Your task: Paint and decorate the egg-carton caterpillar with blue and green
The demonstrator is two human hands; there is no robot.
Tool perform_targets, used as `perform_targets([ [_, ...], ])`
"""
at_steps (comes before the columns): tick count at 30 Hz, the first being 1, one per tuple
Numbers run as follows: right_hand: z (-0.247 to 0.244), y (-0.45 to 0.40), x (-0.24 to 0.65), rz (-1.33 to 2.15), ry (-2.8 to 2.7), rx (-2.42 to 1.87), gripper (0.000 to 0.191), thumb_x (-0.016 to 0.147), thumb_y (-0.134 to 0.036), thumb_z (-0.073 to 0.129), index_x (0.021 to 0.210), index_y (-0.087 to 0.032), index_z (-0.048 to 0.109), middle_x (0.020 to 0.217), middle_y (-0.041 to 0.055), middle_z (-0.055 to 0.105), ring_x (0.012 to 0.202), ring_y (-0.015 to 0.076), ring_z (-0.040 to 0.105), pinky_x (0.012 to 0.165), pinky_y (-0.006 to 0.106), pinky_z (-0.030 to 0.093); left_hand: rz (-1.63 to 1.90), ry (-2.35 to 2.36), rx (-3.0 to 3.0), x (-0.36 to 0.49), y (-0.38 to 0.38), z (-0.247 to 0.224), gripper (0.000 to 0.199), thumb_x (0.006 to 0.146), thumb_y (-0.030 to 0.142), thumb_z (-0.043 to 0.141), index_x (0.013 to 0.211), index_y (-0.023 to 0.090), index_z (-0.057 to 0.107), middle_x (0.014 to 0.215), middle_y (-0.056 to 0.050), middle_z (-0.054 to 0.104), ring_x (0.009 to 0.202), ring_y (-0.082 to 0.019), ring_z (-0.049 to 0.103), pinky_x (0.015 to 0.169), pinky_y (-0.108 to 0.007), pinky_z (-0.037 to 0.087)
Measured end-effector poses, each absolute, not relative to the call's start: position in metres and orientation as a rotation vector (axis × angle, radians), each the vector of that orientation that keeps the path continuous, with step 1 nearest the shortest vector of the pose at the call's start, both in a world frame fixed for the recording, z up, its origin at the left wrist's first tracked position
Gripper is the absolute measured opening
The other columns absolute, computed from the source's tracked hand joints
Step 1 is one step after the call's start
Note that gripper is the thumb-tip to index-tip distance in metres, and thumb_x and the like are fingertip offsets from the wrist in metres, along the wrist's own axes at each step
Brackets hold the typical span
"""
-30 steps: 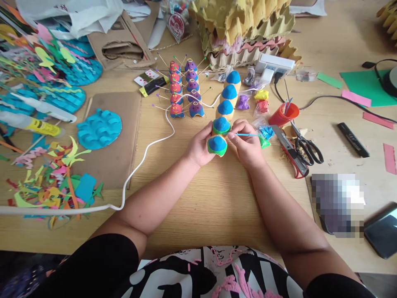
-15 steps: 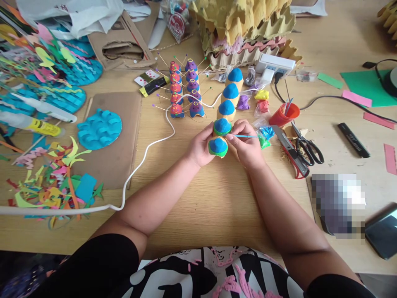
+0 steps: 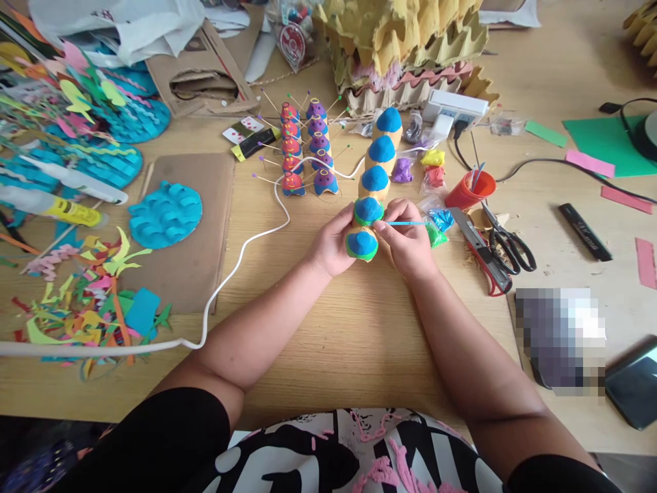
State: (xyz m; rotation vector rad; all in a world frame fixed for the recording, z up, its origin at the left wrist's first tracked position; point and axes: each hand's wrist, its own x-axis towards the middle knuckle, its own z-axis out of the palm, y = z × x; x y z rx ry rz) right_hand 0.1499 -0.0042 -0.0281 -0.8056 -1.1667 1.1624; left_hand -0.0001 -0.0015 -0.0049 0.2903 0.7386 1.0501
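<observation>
A strip of egg-carton cups (image 3: 374, 181) with blue clay tops stands out from my hands toward the back. Green clay rings the two cups nearest me. My left hand (image 3: 333, 239) grips the near end of the strip from its left side. In my right hand (image 3: 408, 239) a thin blue stick (image 3: 405, 223) is pinched, its tip close to the green edge of the second cup. Two finished-looking rows, red caterpillar cups (image 3: 291, 147) and purple caterpillar cups (image 3: 320, 147), stand left of the strip.
Clay packets (image 3: 434, 175), an orange cup (image 3: 471, 190), a cutter (image 3: 482, 250) and scissors (image 3: 508, 246) lie to the right. Cardboard (image 3: 179, 274), paper scraps (image 3: 87, 308) and a white cable (image 3: 246, 241) are at left. Egg trays (image 3: 405, 55) are stacked behind.
The cup strip has tilted very slightly in my hands, its far end shifting a little toward the back. My grips look the same.
</observation>
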Motion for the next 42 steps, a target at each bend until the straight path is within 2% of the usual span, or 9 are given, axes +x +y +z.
perform_targets([
  [5, -0.030, -0.004, 0.150, 1.126, -1.181, -0.830, 0.060, 0.073, -0.065, 0.102, 0.078, -0.025, 0.057, 0.084, -0.0038, 0.052, 0.079, 0.0137, 0.051, 0.071, 0.030, 0.046, 1.035, 0.758, 0.260, 0.001, -0.002, -0.002, 0.036, 0.116, 0.034, 0.050, 0.102, 0.018, 0.079, 0.102, -0.005, 0.084, 0.134, -0.022, 0.076, 0.120, -0.033, 0.058],
  [9, -0.031, -0.003, 0.150, 1.134, -1.173, -0.811, 0.059, 0.076, -0.065, 0.100, 0.077, -0.025, 0.057, 0.085, -0.0035, 0.052, 0.080, 0.0140, 0.052, 0.074, 0.031, 0.047, 1.032, 0.757, 0.235, 0.001, -0.002, -0.001, 0.036, 0.117, 0.035, 0.049, 0.109, 0.019, 0.080, 0.100, -0.004, 0.084, 0.132, -0.021, 0.077, 0.119, -0.033, 0.058],
  [12, -0.032, -0.003, 0.150, 1.171, -1.157, -0.777, 0.054, 0.077, -0.056, 0.102, 0.077, -0.025, 0.058, 0.086, -0.0035, 0.053, 0.081, 0.0142, 0.052, 0.076, 0.031, 0.046, 1.041, 0.753, 0.233, 0.001, -0.001, 0.000, 0.035, 0.117, 0.033, 0.050, 0.107, 0.017, 0.079, 0.098, -0.004, 0.083, 0.123, -0.020, 0.079, 0.114, -0.030, 0.059],
  [19, -0.041, -0.001, 0.152, 1.228, -1.163, -0.699, 0.046, 0.082, -0.049, 0.099, 0.080, -0.025, 0.060, 0.088, -0.0033, 0.053, 0.082, 0.0153, 0.049, 0.079, 0.033, 0.043, 1.034, 0.753, 0.215, 0.000, 0.000, -0.002, 0.033, 0.117, 0.036, 0.050, 0.113, 0.022, 0.079, 0.086, 0.001, 0.080, 0.083, -0.014, 0.077, 0.088, -0.028, 0.062],
  [25, -0.045, 0.000, 0.153, 1.241, -1.166, -0.707, 0.043, 0.082, -0.051, 0.099, 0.082, -0.027, 0.064, 0.092, -0.0025, 0.055, 0.088, 0.0169, 0.053, 0.084, 0.034, 0.045, 1.011, 0.706, 0.250, -0.001, -0.001, -0.002, 0.045, 0.119, 0.032, 0.043, 0.093, 0.020, 0.077, 0.084, 0.000, 0.078, 0.074, -0.010, 0.072, 0.075, -0.023, 0.059],
  [31, -0.043, -0.002, 0.152, 1.251, -1.161, -0.696, 0.041, 0.085, -0.047, 0.098, 0.083, -0.026, 0.063, 0.092, -0.0030, 0.056, 0.088, 0.0154, 0.053, 0.084, 0.032, 0.045, 1.026, 0.696, 0.265, 0.000, 0.000, 0.000, 0.047, 0.120, 0.031, 0.041, 0.091, 0.019, 0.077, 0.085, 0.001, 0.079, 0.076, -0.009, 0.073, 0.077, -0.021, 0.060],
  [37, -0.037, -0.004, 0.150, 1.161, -1.182, -0.803, 0.049, 0.082, -0.057, 0.099, 0.082, -0.026, 0.061, 0.090, -0.0031, 0.055, 0.084, 0.0150, 0.052, 0.078, 0.031, 0.044, 1.026, 0.714, 0.246, 0.000, -0.001, 0.001, 0.044, 0.120, 0.031, 0.042, 0.093, 0.020, 0.075, 0.087, 0.002, 0.080, 0.078, -0.009, 0.073, 0.077, -0.020, 0.058],
  [42, -0.033, -0.005, 0.149, 1.151, -1.188, -0.867, 0.052, 0.079, -0.063, 0.099, 0.084, -0.027, 0.061, 0.088, -0.0031, 0.056, 0.080, 0.0153, 0.051, 0.073, 0.031, 0.045, 1.031, 0.743, 0.215, 0.000, -0.001, 0.000, 0.032, 0.117, 0.034, 0.049, 0.108, 0.024, 0.079, 0.090, 0.001, 0.080, 0.087, -0.014, 0.076, 0.087, -0.026, 0.060],
])
